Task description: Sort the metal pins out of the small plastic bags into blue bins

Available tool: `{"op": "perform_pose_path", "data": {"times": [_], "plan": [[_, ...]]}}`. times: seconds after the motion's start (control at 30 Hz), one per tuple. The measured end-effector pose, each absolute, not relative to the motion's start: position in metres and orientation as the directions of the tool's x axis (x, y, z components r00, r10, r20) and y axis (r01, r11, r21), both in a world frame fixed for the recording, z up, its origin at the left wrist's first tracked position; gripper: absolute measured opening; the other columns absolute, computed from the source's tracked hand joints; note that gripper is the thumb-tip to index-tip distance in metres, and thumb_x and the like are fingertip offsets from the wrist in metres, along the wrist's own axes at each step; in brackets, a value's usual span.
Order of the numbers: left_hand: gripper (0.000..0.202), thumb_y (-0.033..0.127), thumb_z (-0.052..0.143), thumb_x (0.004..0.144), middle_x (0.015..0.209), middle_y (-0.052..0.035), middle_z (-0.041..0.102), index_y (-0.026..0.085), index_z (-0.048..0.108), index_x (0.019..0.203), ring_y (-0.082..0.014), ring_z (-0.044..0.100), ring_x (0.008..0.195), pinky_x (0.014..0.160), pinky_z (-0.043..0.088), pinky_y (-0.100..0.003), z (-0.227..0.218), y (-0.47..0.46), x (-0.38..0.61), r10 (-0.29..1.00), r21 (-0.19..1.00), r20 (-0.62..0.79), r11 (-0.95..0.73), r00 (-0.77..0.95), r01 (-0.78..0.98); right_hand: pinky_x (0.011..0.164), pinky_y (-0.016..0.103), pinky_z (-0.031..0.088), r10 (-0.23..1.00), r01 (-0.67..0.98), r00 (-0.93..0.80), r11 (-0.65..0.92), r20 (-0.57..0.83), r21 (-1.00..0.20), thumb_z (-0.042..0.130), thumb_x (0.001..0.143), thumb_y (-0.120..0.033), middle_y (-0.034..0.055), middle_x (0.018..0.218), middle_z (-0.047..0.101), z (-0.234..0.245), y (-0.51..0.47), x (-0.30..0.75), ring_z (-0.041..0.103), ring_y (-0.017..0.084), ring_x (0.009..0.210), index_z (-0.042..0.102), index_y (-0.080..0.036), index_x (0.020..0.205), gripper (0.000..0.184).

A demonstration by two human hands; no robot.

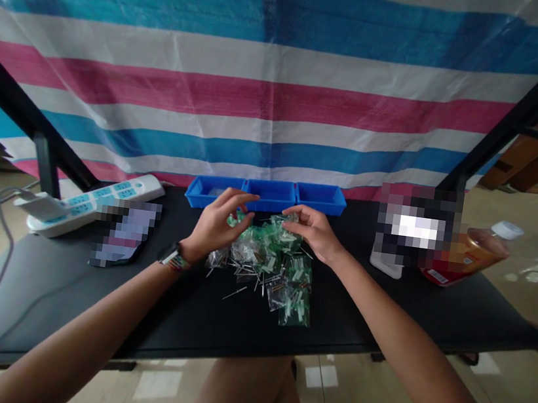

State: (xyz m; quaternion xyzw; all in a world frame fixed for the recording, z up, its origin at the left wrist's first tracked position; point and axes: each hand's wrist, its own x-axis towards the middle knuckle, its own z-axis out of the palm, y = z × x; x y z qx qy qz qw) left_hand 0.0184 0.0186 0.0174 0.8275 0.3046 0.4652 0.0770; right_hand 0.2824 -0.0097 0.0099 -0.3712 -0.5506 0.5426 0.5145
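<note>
A heap of small clear and green plastic bags [270,264] holding thin metal pins lies in the middle of the black table [59,286]. My left hand [219,221] reaches over the heap's far left end, fingers curled and pinching a green bag. My right hand [312,230] rests on the heap's far right end, fingertips pressed together on another bag. Loose pins [236,292] lie scattered at the heap's near left side. A watch and a coloured band sit on my left wrist.
Three blue bins [270,195] stand in a row at the table's far edge. A white power strip [95,202] lies far left with a grey cable. A bottle of amber liquid [470,254] lies at the right. A striped tarp hangs behind.
</note>
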Motion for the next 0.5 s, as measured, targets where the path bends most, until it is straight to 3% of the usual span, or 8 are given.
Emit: {"op": "perform_pose_path", "data": {"times": [0.03,0.1,0.27,0.37,0.5], "plan": [[0.035,0.026,0.072,0.098,0.129,-0.0101,0.073,0.027,0.072,0.133,-0.0245,0.073,0.109,0.088,0.063,-0.038,0.019,0.012,0.023,0.517,0.329,0.709,-0.844,0.479,0.425,0.072,0.029,0.051,0.97,-0.175,-0.194,0.115,0.149,-0.978,0.097,0.069,-0.039,-0.0019,0.081,0.07,0.009,-0.01,0.281,0.064,0.015,0.074,0.076,-0.02,0.102,0.044],[0.034,0.026,0.074,0.099,0.136,-0.0105,0.072,0.03,0.073,0.134,-0.0278,0.07,0.12,0.102,0.061,-0.046,0.022,0.003,0.03,0.427,0.213,0.696,-0.891,0.578,0.401,0.073,0.03,0.053,0.969,-0.211,-0.208,0.088,0.133,-0.973,0.097,0.069,-0.04,-0.0017,0.083,0.071,0.006,-0.011,0.277,0.065,0.015,0.076,0.075,-0.022,0.106,0.047],[0.028,0.027,0.071,0.102,0.129,-0.0101,0.076,0.028,0.074,0.13,-0.0291,0.068,0.124,0.107,0.058,-0.05,0.028,-0.005,0.033,0.362,0.183,0.646,-0.928,0.672,0.324,0.077,0.031,0.057,0.952,-0.22,-0.262,0.098,0.155,-0.971,0.097,0.071,-0.041,-0.0002,0.089,0.073,0.006,-0.017,0.271,0.067,0.016,0.081,0.076,-0.023,0.108,0.046],[0.019,0.027,0.068,0.104,0.119,-0.009,0.079,0.026,0.075,0.122,-0.0273,0.07,0.116,0.103,0.058,-0.046,0.028,-0.007,0.034,0.372,0.219,0.663,-0.926,0.65,0.306,0.077,0.031,0.059,0.944,-0.211,-0.289,0.098,0.158,-0.973,0.093,0.077,-0.047,-0.0004,0.086,0.069,0.01,-0.021,0.27,0.066,0.016,0.08,0.077,-0.024,0.109,0.043],[0.009,0.027,0.066,0.106,0.096,-0.0056,0.077,0.021,0.073,0.105,-0.0201,0.071,0.089,0.081,0.057,-0.033,0.023,-0.008,0.039,0.474,0.35,0.727,-0.879,0.497,0.325,0.084,0.037,0.064,0.92,-0.236,-0.325,0.144,0.218,-0.961,0.081,0.087,-0.06,0.0053,0.102,0.069,0.012,-0.022,0.27,0.067,0.02,0.094,0.079,-0.022,0.101,0.04]]}}
